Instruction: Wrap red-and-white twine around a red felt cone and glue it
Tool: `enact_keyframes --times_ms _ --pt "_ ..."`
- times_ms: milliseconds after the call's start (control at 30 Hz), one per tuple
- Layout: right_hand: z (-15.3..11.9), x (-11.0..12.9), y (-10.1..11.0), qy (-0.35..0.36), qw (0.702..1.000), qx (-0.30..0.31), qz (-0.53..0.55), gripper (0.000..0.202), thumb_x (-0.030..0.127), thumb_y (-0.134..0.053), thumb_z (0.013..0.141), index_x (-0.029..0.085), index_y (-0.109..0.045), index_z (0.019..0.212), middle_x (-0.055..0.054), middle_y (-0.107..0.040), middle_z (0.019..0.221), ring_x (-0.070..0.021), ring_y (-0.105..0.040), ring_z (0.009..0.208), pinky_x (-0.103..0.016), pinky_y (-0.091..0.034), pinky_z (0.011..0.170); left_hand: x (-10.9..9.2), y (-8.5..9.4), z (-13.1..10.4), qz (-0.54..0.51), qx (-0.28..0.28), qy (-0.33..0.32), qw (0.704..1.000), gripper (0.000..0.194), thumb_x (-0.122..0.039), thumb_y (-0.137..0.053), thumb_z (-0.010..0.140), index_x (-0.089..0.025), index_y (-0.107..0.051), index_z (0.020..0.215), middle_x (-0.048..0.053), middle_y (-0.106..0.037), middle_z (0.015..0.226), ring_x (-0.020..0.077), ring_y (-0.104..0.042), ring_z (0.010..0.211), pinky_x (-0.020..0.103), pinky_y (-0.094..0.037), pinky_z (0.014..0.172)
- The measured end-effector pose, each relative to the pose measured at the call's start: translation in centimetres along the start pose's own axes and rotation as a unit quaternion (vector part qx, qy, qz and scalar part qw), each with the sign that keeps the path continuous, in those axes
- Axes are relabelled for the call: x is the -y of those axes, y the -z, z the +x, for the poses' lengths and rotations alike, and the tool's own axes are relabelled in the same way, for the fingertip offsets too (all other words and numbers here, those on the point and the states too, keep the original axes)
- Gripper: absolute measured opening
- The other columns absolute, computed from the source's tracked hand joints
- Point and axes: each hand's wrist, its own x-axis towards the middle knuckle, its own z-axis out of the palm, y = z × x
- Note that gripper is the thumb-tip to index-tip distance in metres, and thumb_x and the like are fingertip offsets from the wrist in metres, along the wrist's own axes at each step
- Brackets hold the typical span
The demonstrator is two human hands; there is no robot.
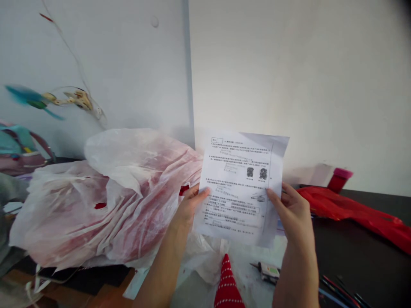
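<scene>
A printed worksheet (237,188) is held up in front of me, with lines of printed text, faint handwriting and two small dark pictures. My left hand (192,203) pinches its left edge, thumb on the front face. On the right edge my right hand (290,207) grips the same way, its fingers behind the paper. The sheet's top right corner bends slightly. Below it, between my forearms, a red cone-shaped thing with white dashes (227,282) points upward. Beside my right wrist lies a small white object with a dark pointed tip (269,272).
A large heap of whitish plastic bags (128,201) with red showing through fills the left. Red fabric or plastic (346,209) lies on the dark tabletop (353,252) at right, near several pens (342,291). A wall stands behind; a bag (25,147) sits far left.
</scene>
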Motion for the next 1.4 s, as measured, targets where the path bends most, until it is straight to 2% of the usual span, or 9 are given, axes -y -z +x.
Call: enact_keyframes --times_ms 200,333,600,900,1400 --pt "-0.25 0.44 -0.08 -0.004 1.0 0.007 -0.012 0.04 0.044 -0.08 0.077 0.019 -0.071 0.108 -0.007 -0.08 0.082 -0.0248 -0.073 0.065 -0.037 -0.061 0.06 -0.22 -0.28 -0.19 -0.003 0.004 0.004 1.0 0.035 -0.03 -0.084 0.074 -0.013 -0.076 0.103 0.012 -0.079 0.093 0.0314 -0.076 0.084 0.039 -0.059 0.073" --pt "-0.17 0.34 0.13 -0.006 1.0 0.012 -0.025 0.04 0.045 -0.08 0.078 0.02 -0.071 0.109 -0.007 -0.08 0.082 -0.0265 -0.074 0.068 -0.038 -0.061 0.06 -0.2 -0.25 -0.16 0.001 -0.003 0.0 1.0 0.03 -0.03 -0.085 0.073 -0.014 -0.076 0.097 0.011 -0.08 0.091 0.0308 -0.076 0.082 0.039 -0.059 0.072" --pt "-0.31 0.59 0.05 -0.006 0.999 0.018 -0.028 0.039 0.047 -0.079 0.079 0.021 -0.07 0.108 -0.007 -0.08 0.083 -0.0263 -0.073 0.067 -0.04 -0.062 0.061 -0.11 -0.16 -0.15 -0.005 -0.001 0.001 1.0 0.032 -0.03 -0.084 0.075 -0.014 -0.076 0.101 0.011 -0.08 0.093 0.0301 -0.076 0.081 0.038 -0.06 0.071" --pt "-0.3 0.67 0.05 -0.025 0.999 0.021 -0.004 0.043 0.043 -0.083 0.076 0.021 -0.071 0.111 -0.007 -0.08 0.083 -0.0256 -0.074 0.066 -0.04 -0.063 0.063 -0.18 -0.17 -0.15 -0.002 0.006 -0.003 1.0 0.032 -0.029 -0.083 0.077 -0.014 -0.076 0.105 0.011 -0.08 0.093 0.0319 -0.076 0.087 0.039 -0.06 0.072" --pt "-0.19 0.5 0.11 -0.026 0.999 0.035 0.011 0.045 0.045 -0.082 0.076 0.021 -0.069 0.112 -0.008 -0.08 0.084 -0.0272 -0.074 0.065 -0.042 -0.064 0.06 0.02 0.02 -0.01 -0.008 0.008 -0.002 1.0 0.032 -0.029 -0.083 0.076 -0.014 -0.077 0.104 0.012 -0.08 0.094 0.0303 -0.076 0.082 0.038 -0.058 0.072"
